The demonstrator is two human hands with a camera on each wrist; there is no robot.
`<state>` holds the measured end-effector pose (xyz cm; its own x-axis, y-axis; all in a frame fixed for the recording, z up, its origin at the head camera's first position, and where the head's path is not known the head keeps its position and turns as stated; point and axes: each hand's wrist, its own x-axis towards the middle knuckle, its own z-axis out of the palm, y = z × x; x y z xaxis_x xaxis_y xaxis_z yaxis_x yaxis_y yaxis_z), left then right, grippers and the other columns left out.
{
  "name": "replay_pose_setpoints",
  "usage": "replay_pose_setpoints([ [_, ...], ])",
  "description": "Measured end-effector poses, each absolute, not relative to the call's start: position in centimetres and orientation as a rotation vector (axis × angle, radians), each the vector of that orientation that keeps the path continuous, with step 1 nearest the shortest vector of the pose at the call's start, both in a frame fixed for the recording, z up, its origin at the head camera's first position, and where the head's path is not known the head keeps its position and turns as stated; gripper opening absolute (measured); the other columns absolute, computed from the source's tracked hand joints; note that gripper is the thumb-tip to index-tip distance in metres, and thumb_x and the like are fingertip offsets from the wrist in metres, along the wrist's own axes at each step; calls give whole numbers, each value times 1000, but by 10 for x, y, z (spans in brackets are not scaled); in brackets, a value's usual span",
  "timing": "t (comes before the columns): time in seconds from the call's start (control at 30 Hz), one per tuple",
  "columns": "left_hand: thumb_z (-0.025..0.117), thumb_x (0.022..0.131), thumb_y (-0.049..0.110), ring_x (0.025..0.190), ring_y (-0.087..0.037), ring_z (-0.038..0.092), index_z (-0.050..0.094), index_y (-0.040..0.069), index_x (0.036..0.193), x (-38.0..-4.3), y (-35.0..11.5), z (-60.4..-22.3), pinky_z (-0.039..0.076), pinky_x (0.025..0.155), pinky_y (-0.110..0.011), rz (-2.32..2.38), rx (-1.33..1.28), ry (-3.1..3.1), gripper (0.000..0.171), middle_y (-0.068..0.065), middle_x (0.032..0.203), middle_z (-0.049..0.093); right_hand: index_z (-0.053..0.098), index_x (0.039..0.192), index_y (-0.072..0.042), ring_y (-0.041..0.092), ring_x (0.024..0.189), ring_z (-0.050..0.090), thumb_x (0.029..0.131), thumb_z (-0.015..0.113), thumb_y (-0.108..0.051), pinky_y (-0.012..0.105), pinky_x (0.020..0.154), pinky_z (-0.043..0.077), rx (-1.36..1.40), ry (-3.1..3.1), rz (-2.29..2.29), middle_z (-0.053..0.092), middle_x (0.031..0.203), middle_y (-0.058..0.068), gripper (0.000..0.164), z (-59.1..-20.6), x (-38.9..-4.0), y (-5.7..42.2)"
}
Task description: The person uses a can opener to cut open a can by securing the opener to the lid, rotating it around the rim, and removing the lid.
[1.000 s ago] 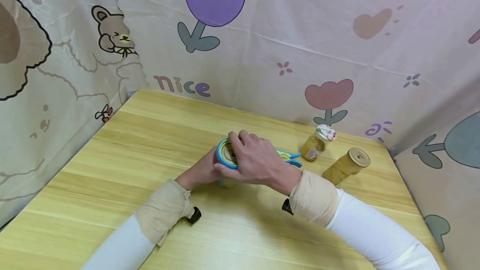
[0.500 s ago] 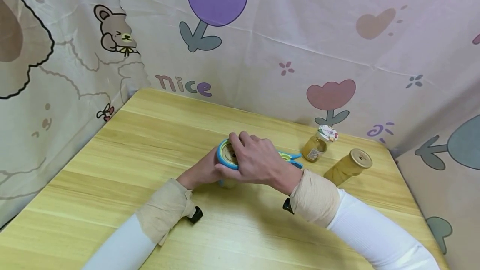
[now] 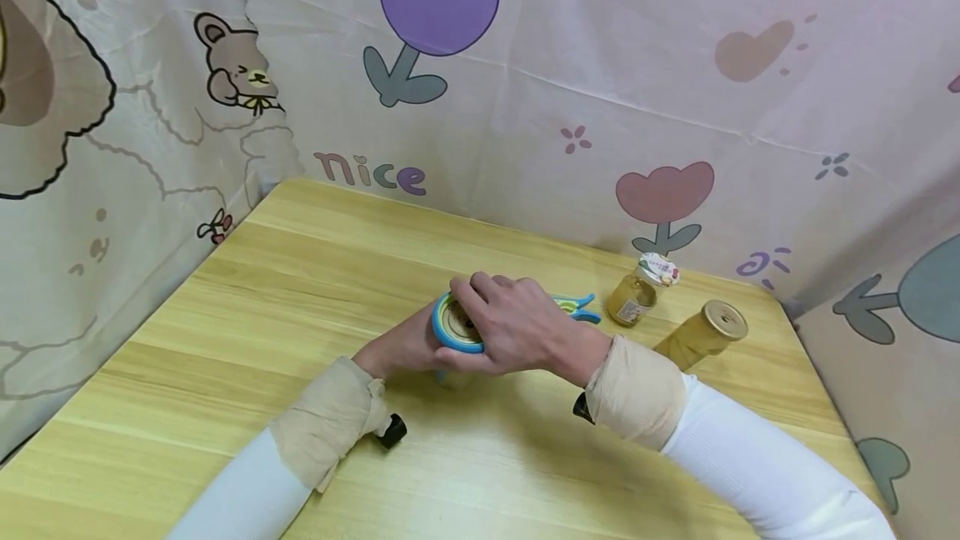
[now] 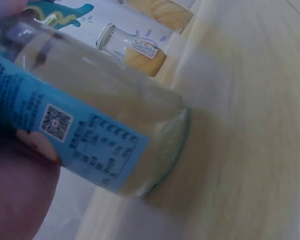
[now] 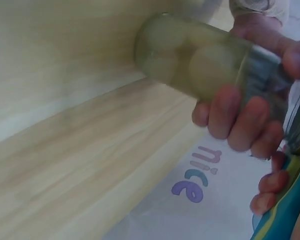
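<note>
Your left hand [image 3: 408, 343] has its fingers curled around the glass jar [image 4: 107, 87], high on its body, as the right wrist view shows. Your right hand [image 3: 517, 325] grips the blue-and-yellow opener [image 5: 285, 214], fingers bent over its top. You have both near the middle of the table [image 3: 450, 465], in front of you.

The jar's long axis runs up and down, with the gold lid [image 3: 456, 322] on top, facing up towards you, and the glass base pointing down at the tabletop; you cannot tell from these views whether the base touches it. The opener lies across the top, its ring around the lid at the left and its handles pointing right, so its long axis runs left to right, roughly level with the lid.

Inside your jar you can see pale, rounded pieces in the lower part. A blue label [image 4: 97, 145] with a square code wraps its side.

To the right, near the far edge, a small jar [image 3: 632, 300] stands upright under a white patterned lid, with yellow contents towards its base and clear glass above. Just right of it and nearer you, a taller jar [image 3: 693, 340] stands upright, gold lid on, holding yellow pieces.
</note>
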<state>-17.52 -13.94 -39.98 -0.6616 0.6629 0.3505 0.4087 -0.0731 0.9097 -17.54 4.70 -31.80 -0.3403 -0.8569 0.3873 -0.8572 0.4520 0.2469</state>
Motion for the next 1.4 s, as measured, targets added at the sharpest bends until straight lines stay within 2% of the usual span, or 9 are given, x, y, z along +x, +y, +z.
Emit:
replay_pose_setpoints([
  [0.1, 75, 83, 22, 115, -26, 49, 30, 3, 142, -174, -141, -399, 44, 98, -36, 1801, 1151, 1913, 77, -15, 132, 45, 51, 114, -9, 11, 58, 42, 84, 41, -73, 27, 43, 42, 1511, -2199, 17, 46, 81, -3, 71, -316, -176, 49],
  [0.4, 77, 80, 23, 116, -30, 45, 31, -2, 139, -174, -147, -397, 41, 100, -35, 1732, 1152, 1822, 79, -17, 131, 45, 52, 117, -9, 10, 64, 46, 83, 43, -73, 27, 49, 47, 1668, -2120, 3, 49, 84, -4, 73, -310, -181, 47],
  [0.93, 77, 79, 15, 117, -28, 46, 30, -1, 139, -174, -145, -396, 41, 100, -38, 1685, 1186, 1852, 77, -16, 132, 44, 52, 116, -9, 11, 61, 45, 83, 38, -74, 28, 49, 48, 1691, -2092, -66, 48, 81, -3, 75, -300, -178, 48],
  [1.2, 75, 80, 12, 114, -23, 48, 33, 6, 138, -175, -142, -394, 42, 100, -36, 1637, 1197, 1909, 72, -8, 129, 48, 52, 117, -9, 10, 63, 45, 82, 44, -73, 27, 51, 48, 1668, -2130, -33, 49, 84, -3, 73, -285, -173, 54],
  [1.4, 71, 78, 9, 106, -22, 54, 48, 9, 128, -175, -139, -393, 44, 97, -39, 1612, 1149, 1874, 56, -7, 119, 57, 52, 119, -11, 5, 62, 42, 83, 47, -70, 23, 46, 40, 1599, -2283, 20, 48, 84, -6, 70, -279, -167, 73],
])
